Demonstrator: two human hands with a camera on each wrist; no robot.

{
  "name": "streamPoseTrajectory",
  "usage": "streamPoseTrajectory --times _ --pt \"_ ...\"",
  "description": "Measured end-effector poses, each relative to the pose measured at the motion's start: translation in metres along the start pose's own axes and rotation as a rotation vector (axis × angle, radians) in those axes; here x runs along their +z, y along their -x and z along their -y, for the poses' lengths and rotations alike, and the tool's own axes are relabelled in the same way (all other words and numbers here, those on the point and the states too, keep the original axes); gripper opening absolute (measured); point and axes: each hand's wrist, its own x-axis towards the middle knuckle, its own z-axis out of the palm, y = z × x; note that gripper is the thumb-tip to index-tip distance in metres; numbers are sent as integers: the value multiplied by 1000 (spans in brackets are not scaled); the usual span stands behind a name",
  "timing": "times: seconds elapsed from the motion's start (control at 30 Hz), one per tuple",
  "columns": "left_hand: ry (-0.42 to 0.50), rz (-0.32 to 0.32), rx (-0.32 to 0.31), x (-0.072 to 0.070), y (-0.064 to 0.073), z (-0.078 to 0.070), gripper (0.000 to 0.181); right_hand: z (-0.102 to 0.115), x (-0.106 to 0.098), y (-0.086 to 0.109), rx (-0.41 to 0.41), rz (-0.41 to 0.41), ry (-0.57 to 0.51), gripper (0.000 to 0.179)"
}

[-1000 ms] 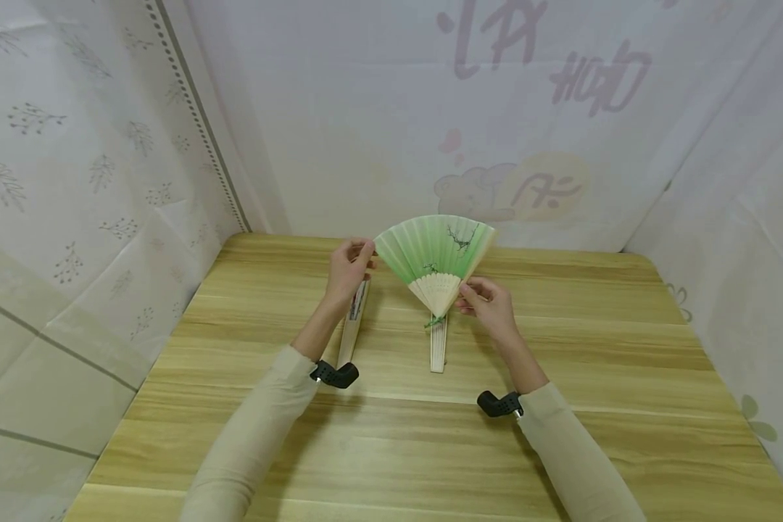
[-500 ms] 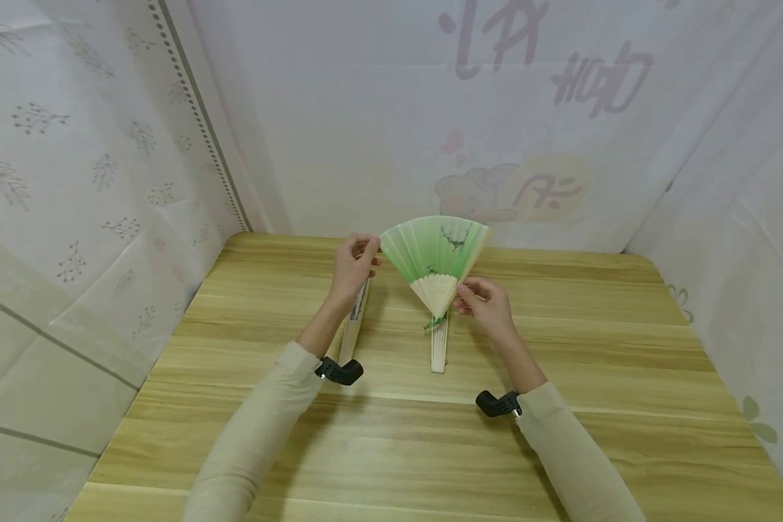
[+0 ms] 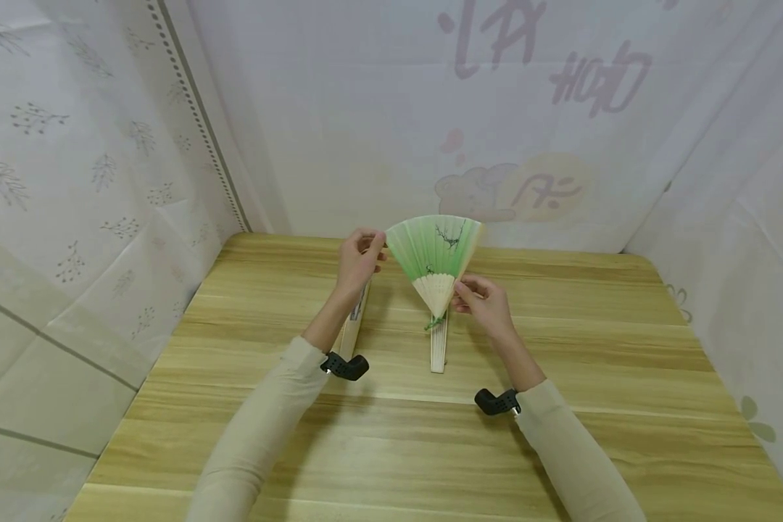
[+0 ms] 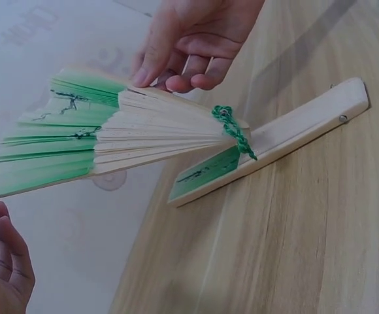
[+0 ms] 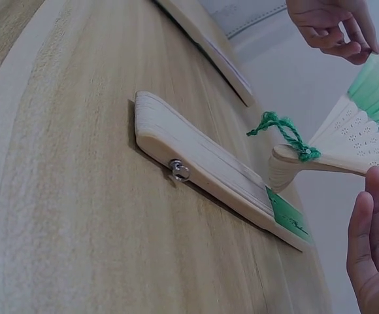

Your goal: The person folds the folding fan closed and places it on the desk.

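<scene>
A green folding fan [image 3: 433, 250] with pale pierced ribs is partly spread and held up over the table. My left hand [image 3: 360, 259] pinches its upper left corner; in the left wrist view that hand [image 4: 3, 261] is at the lower left. My right hand [image 3: 486, 301] pinches the ribs on the right edge, between thumb and fingers. A green braided cord [image 4: 232, 127] hangs at the fan's pivot. Below it lies a second, folded fan [image 5: 202, 163] with a green tip and a metal ring at its pivot.
Another folded fan [image 3: 351, 330] lies on the wooden table [image 3: 391, 457] under my left forearm, partly hidden by it. Printed cloth [image 3: 365, 109] hangs behind the table and along both sides.
The spread of the green fan has narrowed. My left hand has moved right with its corner, and my right hand has shifted slightly left. The folded fans have stayed put.
</scene>
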Motion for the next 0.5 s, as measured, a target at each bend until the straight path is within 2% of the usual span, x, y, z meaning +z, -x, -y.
streamPoseTrajectory --times 0.5 --pt "-4 20 26 8 -2 -3 23 5 4 1 -12 9 -7 25"
